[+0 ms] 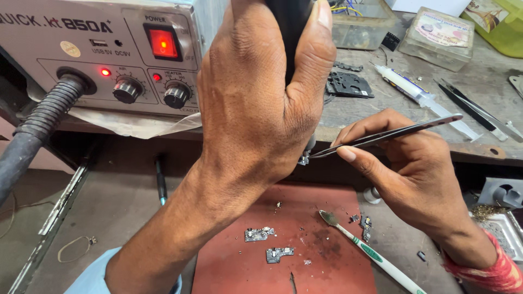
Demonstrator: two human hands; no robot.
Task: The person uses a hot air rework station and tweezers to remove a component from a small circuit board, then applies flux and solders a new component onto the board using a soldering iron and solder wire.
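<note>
Two hands (256,109) (408,169) — one tweezers (392,133), perhaps three small boards (259,234) (279,253) (365,227).

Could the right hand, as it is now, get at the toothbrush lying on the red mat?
Probably not without letting go first. The right hand is pinching tweezers whose tips hold a small part. The toothbrush lies just below that hand on the red mat, with nothing over it.

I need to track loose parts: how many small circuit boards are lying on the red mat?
3 that I can make out. One small circuit board lies left of centre, a second just below it, and a third sits at the mat's right edge. The left hand may hide others.
</note>
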